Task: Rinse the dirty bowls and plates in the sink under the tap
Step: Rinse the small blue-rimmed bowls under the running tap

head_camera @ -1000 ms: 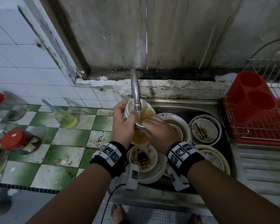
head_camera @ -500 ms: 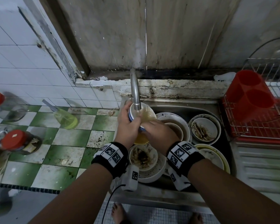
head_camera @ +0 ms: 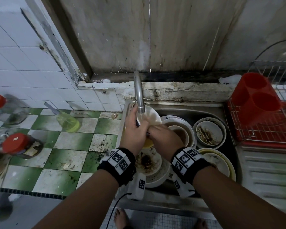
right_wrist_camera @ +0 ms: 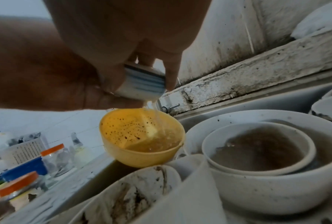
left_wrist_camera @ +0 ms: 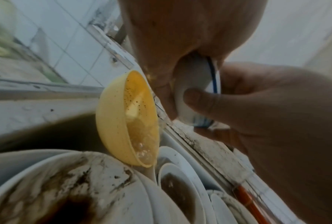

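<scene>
Two red-lidded jars are sitting at the far left edge of the green-and-white tiled bench, with a bottle of yellow-green liquid lying further in, leaving bare tiles running up to the sink rim. Just inside that rim the left hand is curling around a white blue-striped bowl, tilted on edge right under the tap; the right hand is touching it, thumb and fingers gripping the bowl's striped foot. Water is spilling off the bowl into a yellow bowl directly below, which is leaning against the sink's left wall and speckled with dark bits. To the right, nested white bowls holding brown water are crowding the basin, with more soiled bowls and plates packed rim to rim up to the sink's right edge. Past it, a red two-well holder is standing on a wire rack.
</scene>
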